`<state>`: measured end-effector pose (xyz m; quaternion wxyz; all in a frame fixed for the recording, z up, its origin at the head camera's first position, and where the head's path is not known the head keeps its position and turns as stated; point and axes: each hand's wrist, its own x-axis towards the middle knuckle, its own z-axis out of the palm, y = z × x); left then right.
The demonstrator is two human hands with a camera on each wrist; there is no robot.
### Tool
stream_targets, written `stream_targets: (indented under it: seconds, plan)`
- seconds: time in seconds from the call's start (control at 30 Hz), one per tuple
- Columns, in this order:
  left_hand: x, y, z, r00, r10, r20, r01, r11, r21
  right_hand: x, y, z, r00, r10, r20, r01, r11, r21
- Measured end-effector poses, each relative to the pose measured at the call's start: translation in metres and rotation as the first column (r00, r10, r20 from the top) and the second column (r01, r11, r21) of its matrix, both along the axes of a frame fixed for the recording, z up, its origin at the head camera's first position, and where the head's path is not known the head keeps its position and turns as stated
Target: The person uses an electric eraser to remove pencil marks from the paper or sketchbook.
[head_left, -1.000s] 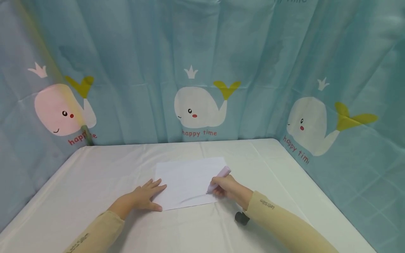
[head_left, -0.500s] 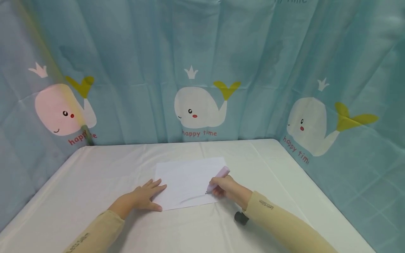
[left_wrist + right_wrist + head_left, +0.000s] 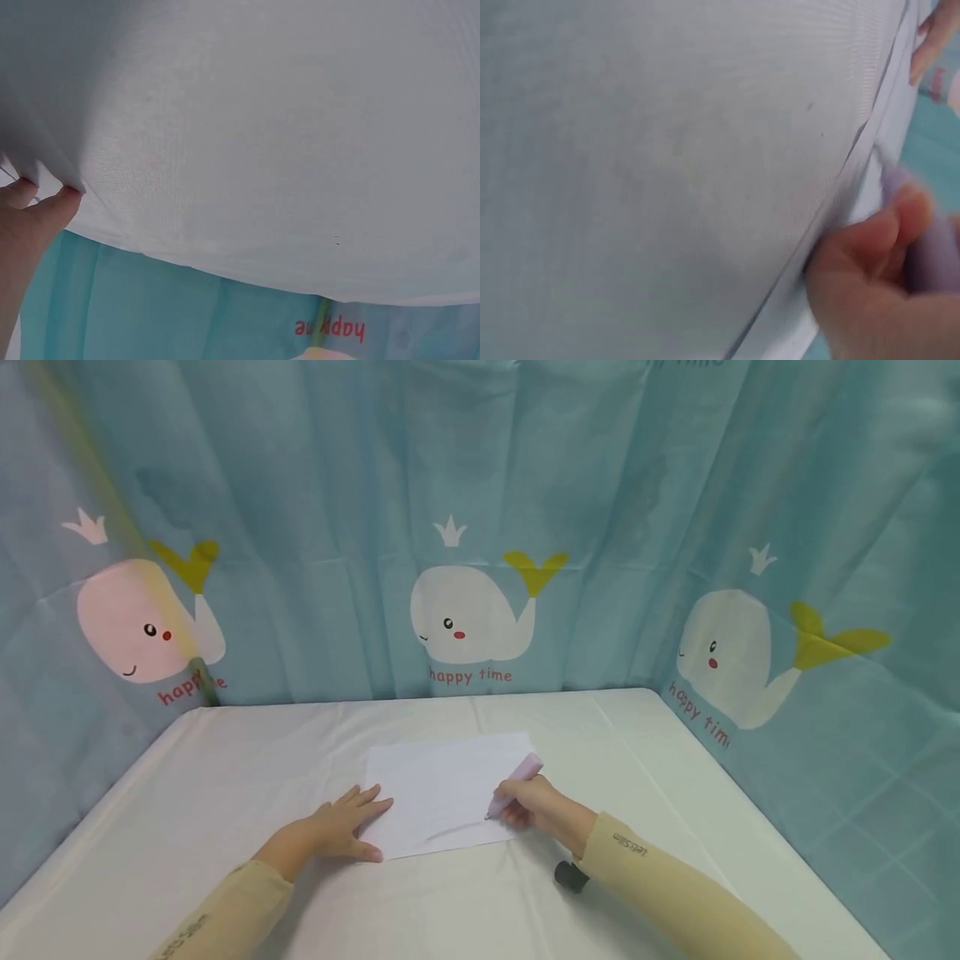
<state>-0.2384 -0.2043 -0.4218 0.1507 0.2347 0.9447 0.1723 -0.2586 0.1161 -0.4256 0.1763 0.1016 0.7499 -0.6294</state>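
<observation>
A white sheet of paper [image 3: 435, 785] lies on the white-covered table. My left hand [image 3: 337, 827] rests on its left edge with the fingers spread; in the left wrist view part of that hand [image 3: 30, 225] shows at the left edge. My right hand [image 3: 536, 802] pinches a thick lilac pen [image 3: 525, 768], tilted with its tip down at the lower right part of the sheet. A faint grey streak [image 3: 456, 831] runs left of the tip; I cannot tell whether it is ink or a crease. In the right wrist view the fingers curl round the pen [image 3: 934, 255].
A small black cylindrical thing [image 3: 572, 877] is beside the right sleeve. The white tablecloth [image 3: 420, 910] spreads around the paper. Blue curtains [image 3: 337, 527] printed with whales stand behind and on both sides of the table.
The pen and right hand have shifted very slightly to the left along the sheet's lower part. My left hand stays in place on the paper.
</observation>
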Motion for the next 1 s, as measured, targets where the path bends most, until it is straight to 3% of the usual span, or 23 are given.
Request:
stream_targets:
  seconds: [0.47, 0.73, 1.0]
  plan:
    - [0.0018, 0.0007, 0.0036, 1.000, 0.007, 0.005, -0.007, 1.000, 0.011, -0.0001, -0.0024, -0.0003, 1.000, 0.002, 0.003, -0.002, 1.000, -0.009]
    - [0.0002, -0.0002, 0.0021, 1.000, 0.019, 0.010, -0.019, 1.000, -0.003, -0.0003, -0.0031, 0.0008, 0.999, 0.037, 0.008, -0.037, 0.999, -0.012]
    - [-0.0027, -0.0015, -0.0026, 1.000, 0.022, 0.020, -0.022, 1.000, -0.009, 0.0002, -0.0027, 0.0015, 1.000, 0.006, 0.003, -0.006, 1.000, 0.002]
